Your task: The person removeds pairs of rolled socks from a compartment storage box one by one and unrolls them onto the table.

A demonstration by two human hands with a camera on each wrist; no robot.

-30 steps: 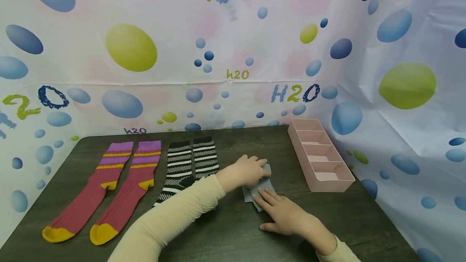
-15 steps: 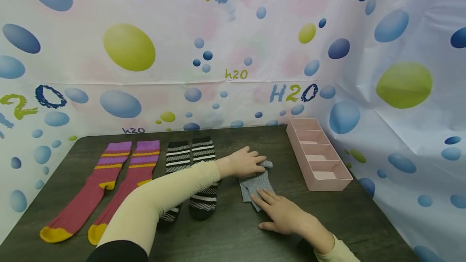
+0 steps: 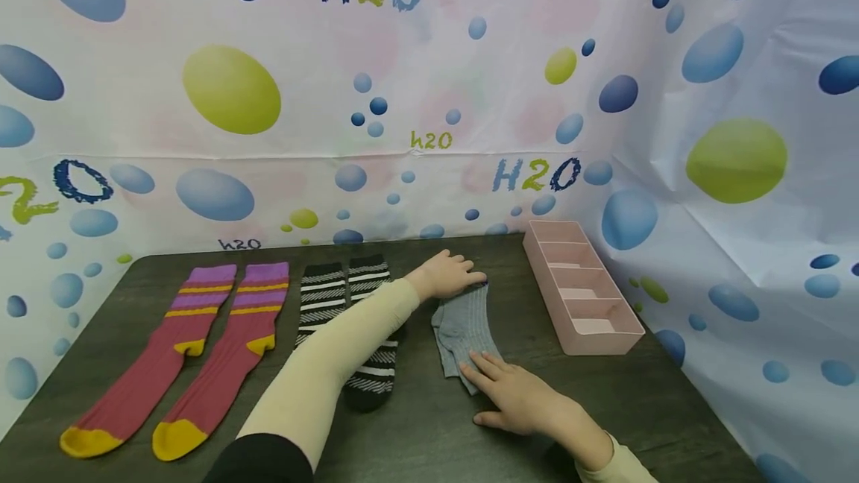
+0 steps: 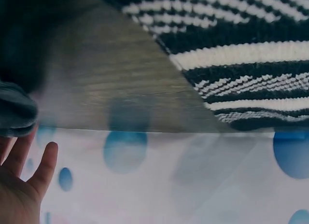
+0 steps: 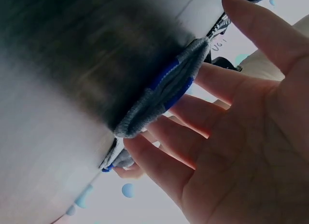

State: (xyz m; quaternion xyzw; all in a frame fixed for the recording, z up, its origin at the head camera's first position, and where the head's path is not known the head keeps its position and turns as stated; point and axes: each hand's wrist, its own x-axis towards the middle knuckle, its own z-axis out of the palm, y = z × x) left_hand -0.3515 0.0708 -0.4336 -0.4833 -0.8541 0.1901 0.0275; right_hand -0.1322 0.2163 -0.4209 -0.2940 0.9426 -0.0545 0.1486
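Note:
A pair of light grey ribbed socks (image 3: 463, 326) lies layered on the dark table, right of centre. My left hand (image 3: 444, 274) pinches their far end; in the left wrist view the grey sock fabric (image 4: 17, 110) covers some of its fingertips, and the thumb is hidden. With fingers straight, my right hand (image 3: 520, 393) rests on the near end of the pair. A grey edge with blue patches (image 5: 164, 86) runs along the fingertips in the right wrist view. Beneath my left forearm lie black-and-white striped socks (image 3: 372, 375), partly covered by the sleeve.
Two long red socks (image 3: 144, 375) with purple cuffs and yellow toes lie flat at the left. A pink box (image 3: 546, 289) with several compartments stands at the right. Behind the dark tabletop (image 3: 429, 438) hangs a white sheet (image 3: 322, 95) with blue and green dots.
The folded-over far part of the grey socks is now laid out straight and away from me. My left hand has moved slightly farther back with it; the right hand has stayed put.

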